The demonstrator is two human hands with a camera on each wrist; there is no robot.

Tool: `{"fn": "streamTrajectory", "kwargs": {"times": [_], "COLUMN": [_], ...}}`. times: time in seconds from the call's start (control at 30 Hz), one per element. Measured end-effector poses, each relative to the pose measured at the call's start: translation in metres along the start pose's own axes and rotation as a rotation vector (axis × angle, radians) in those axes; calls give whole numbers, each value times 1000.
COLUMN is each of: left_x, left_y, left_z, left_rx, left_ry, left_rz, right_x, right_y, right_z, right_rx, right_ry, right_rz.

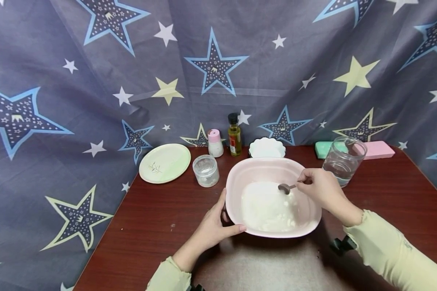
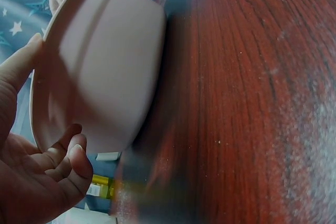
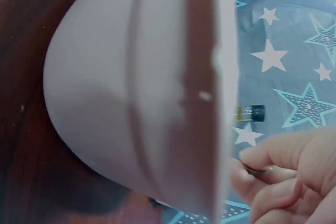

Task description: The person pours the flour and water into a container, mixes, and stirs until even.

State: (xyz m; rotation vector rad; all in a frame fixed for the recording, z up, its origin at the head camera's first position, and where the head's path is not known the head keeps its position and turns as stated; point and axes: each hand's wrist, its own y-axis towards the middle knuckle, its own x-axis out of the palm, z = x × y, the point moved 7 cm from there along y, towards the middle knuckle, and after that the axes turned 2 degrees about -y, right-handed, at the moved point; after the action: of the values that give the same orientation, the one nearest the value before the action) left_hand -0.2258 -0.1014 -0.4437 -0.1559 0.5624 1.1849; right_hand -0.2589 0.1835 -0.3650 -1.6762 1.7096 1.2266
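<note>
A pale pink basin [image 1: 273,234] stands on the table with white powder [image 1: 266,206] and small lumps in it. My left hand [image 1: 216,222] holds the basin's left side, thumb at the rim and fingers against the outer wall; the left wrist view shows those fingers [image 2: 73,156] bent beside the wall. Over the basin's right part, my right hand [image 1: 322,190] pinches the handle of a small dark metal spoon [image 1: 285,188]. The spoon's bowl is above the powder; whether it touches cannot be told. In the right wrist view the basin wall [image 3: 121,77] hides the spoon's bowl.
Behind the basin are a green plate [image 1: 165,163], a clear jar [image 1: 206,171], a pink-capped shaker [image 1: 215,143], an oil bottle [image 1: 234,135] and a white scalloped dish [image 1: 267,148]. A glass of water [image 1: 344,161] stands right, before green [image 1: 324,149] and pink blocks [image 1: 378,150].
</note>
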Motion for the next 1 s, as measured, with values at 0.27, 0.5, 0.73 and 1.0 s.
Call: {"fn": "streamTrajectory", "kwargs": {"times": [0.27,0.5,0.73,1.0], "left_x": [-1,-1,-1,0], "left_y": [0,0,0,0], "left_z": [2,2,2,1], "left_rx": [8,4,16,22], "left_ry": [18,16,16,15], "left_rz": [-4,-7,-3,-2], "right_x": [-11,-8,6,26], "right_y": [-10,-17,-21,-22], "right_z": [-1,-3,-5,-14], "right_rx": [-4,-30,-3,-15], "right_ry": [2,119,346,413], "right_rz": [-134,-252,-384,-391]}}
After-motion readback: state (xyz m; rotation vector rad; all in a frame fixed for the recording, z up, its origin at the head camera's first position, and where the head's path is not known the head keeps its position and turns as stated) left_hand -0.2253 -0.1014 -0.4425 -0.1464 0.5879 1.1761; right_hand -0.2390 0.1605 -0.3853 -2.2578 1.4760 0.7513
